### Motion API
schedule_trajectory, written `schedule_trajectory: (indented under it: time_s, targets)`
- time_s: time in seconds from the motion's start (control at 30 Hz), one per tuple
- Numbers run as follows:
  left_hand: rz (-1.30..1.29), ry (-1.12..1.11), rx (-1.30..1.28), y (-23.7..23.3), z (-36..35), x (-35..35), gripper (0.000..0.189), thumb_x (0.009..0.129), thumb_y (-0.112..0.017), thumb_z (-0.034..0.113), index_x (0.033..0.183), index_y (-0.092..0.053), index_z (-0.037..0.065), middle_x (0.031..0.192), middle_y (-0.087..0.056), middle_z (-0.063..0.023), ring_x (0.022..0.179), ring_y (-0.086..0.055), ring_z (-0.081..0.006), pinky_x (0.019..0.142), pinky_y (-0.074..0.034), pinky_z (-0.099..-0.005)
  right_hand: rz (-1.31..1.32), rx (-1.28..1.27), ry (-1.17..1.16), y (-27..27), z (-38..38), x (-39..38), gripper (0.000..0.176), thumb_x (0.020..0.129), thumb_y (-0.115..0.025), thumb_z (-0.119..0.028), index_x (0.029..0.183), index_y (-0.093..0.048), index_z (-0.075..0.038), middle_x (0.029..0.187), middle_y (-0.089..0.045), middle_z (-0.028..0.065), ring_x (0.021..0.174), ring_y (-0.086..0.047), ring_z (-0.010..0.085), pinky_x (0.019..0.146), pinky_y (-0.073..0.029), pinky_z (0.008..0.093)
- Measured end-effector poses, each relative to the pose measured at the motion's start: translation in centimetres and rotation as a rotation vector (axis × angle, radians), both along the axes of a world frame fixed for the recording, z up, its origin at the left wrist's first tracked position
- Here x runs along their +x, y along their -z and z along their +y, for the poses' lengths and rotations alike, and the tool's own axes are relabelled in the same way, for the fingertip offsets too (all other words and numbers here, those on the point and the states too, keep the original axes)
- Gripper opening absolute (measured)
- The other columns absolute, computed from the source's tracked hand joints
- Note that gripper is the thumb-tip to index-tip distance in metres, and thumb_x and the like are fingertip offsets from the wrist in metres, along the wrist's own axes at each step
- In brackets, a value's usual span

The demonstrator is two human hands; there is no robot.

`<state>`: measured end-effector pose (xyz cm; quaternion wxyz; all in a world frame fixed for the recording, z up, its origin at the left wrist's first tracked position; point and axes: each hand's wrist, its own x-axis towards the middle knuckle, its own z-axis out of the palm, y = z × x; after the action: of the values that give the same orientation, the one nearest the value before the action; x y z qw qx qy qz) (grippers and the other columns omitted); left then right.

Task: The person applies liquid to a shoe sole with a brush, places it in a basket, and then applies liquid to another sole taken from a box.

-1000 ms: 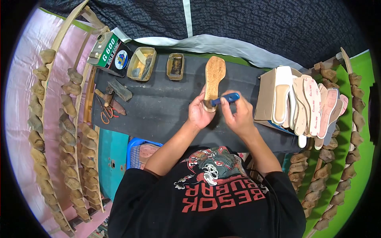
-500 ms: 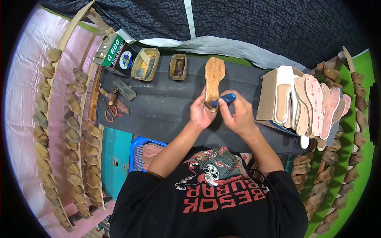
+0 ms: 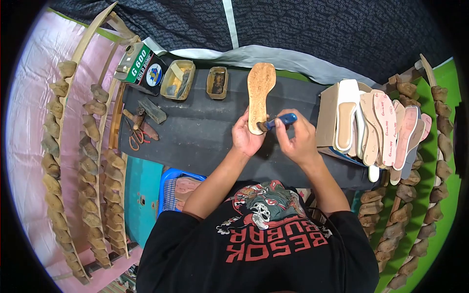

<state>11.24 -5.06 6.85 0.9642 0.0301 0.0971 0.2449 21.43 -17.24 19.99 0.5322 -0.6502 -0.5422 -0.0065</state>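
Observation:
My left hand grips a tan, cork-like shoe sole near its heel, with the wide toe end pointing away from me. In my right hand is a blue-handled brush, closed between thumb and fingers. The brush's dark bristles touch the heel end of the sole, at its right edge. The sole's upper face looks speckled and slightly glossy. Both hands are above the dark table.
A glue can and two crusted tubs stand at the back left, near scissors. At right, a cardboard box holds several insoles. Racks of shoe lasts flank both sides; a blue basket sits below.
The sole has moved slightly up and left with my left hand. The brush has shifted from across the heel to its right edge, and my right hand has turned a little.

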Motion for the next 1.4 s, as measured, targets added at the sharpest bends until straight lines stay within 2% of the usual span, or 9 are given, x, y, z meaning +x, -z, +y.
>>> schedule_trajectory:
  time_s: [0.2,0.4,0.57,0.67,0.87,0.97,1.17,1.3,1.4]
  targets:
    - [-0.028,-0.079,-0.017,0.1,-0.1,-0.5,0.043,0.109,-0.037,0.026,0.138,-0.056,0.002,0.126,-0.068,-0.0170,0.115,-0.066,-0.0323,0.104,-0.052,-0.0468,0.006,-0.038,-0.005,-0.3,0.0,0.1,0.010,0.091,-0.068,-0.001,0.097,-0.062,0.003,0.086,-0.066,0.0142,0.068,-0.067,0.0267,0.062,-0.054,0.0361]
    - [0.062,-0.113,0.111,-2.0,-1.0,-1.1,0.046,0.107,-0.042,0.023,0.151,-0.046,0.011,0.133,-0.065,-0.0063,0.113,-0.066,-0.0241,0.103,-0.051,-0.0408,0.019,0.006,-0.110,0.0,0.7,-1.4,0.011,0.091,-0.068,-0.001,0.099,-0.062,0.003,0.083,-0.064,0.0138,0.069,-0.067,0.0267,0.061,-0.054,0.0356]
    - [0.109,-0.182,0.080,-3.6,-1.3,-1.3,0.049,0.106,-0.041,0.023,0.152,-0.044,0.006,0.134,-0.064,-0.0092,0.116,-0.065,-0.0224,0.104,-0.050,-0.0402,0.068,-0.047,-0.049,0.0,1.2,-0.9,0.011,0.092,-0.068,-0.001,0.099,-0.061,0.003,0.085,-0.066,0.0134,0.069,-0.067,0.0258,0.061,-0.054,0.0355]
    - [-0.039,-0.135,0.217,-1.3,-0.4,-1.8,0.049,0.106,-0.042,0.023,0.152,-0.044,0.006,0.138,-0.062,-0.0090,0.120,-0.063,-0.0224,0.105,-0.049,-0.0400,-0.027,0.039,-0.113,-0.3,1.2,-1.0,0.010,0.093,-0.069,-0.002,0.100,-0.062,0.002,0.085,-0.066,0.0127,0.068,-0.066,0.0241,0.061,-0.053,0.0345]
    - [0.001,-0.191,0.135,-2.1,-0.5,-1.2,0.049,0.106,-0.043,0.022,0.152,-0.044,0.004,0.140,-0.060,-0.0099,0.126,-0.059,-0.0223,0.107,-0.047,-0.0385,-0.060,0.021,0.023,-0.6,1.2,0.7,0.010,0.093,-0.067,0.000,0.100,-0.061,0.003,0.090,-0.067,0.0139,0.068,-0.066,0.0240,0.062,-0.053,0.0344]
    - [-0.065,-0.137,0.174,-1.2,-0.9,-1.1,0.051,0.105,-0.044,0.022,0.152,-0.044,0.003,0.143,-0.059,-0.0104,0.130,-0.057,-0.0216,0.108,-0.046,-0.0376,-0.068,0.035,0.016,-0.7,1.3,0.6,0.011,0.093,-0.068,0.001,0.100,-0.061,0.003,0.090,-0.067,0.0149,0.071,-0.066,0.0281,0.065,-0.053,0.0363]
    - [0.065,-0.125,0.228,-1.5,-1.2,-1.0,0.054,0.104,-0.043,0.025,0.152,-0.043,0.002,0.139,-0.061,-0.0104,0.120,-0.062,-0.0215,0.104,-0.050,-0.0381,-0.090,0.033,0.020,-0.6,1.0,1.5,0.011,0.093,-0.067,0.001,0.102,-0.061,0.003,0.092,-0.066,0.0157,0.077,-0.068,0.0338,0.070,-0.054,0.0389]
    - [0.090,-0.019,0.213,-1.1,-1.8,-1.7,0.048,0.100,-0.047,0.028,0.142,-0.051,0.004,0.118,-0.065,-0.0134,0.100,-0.063,-0.0276,0.092,-0.052,-0.0419,-0.041,0.028,0.140,-1.2,1.8,4.4,0.011,0.096,-0.065,-0.002,0.105,-0.061,0.003,0.093,-0.067,0.0161,0.080,-0.068,0.0328,0.071,-0.054,0.0387]
    - [0.067,0.011,0.188,-1.6,-2.6,-2.6,0.048,0.099,-0.048,0.029,0.138,-0.055,0.002,0.115,-0.065,-0.0137,0.097,-0.060,-0.0282,0.086,-0.050,-0.0402,-0.074,0.032,0.228,-2.4,2.1,6.1,0.011,0.099,-0.065,-0.006,0.106,-0.063,0.003,0.094,-0.069,0.0151,0.078,-0.069,0.0271,0.071,-0.055,0.0357]
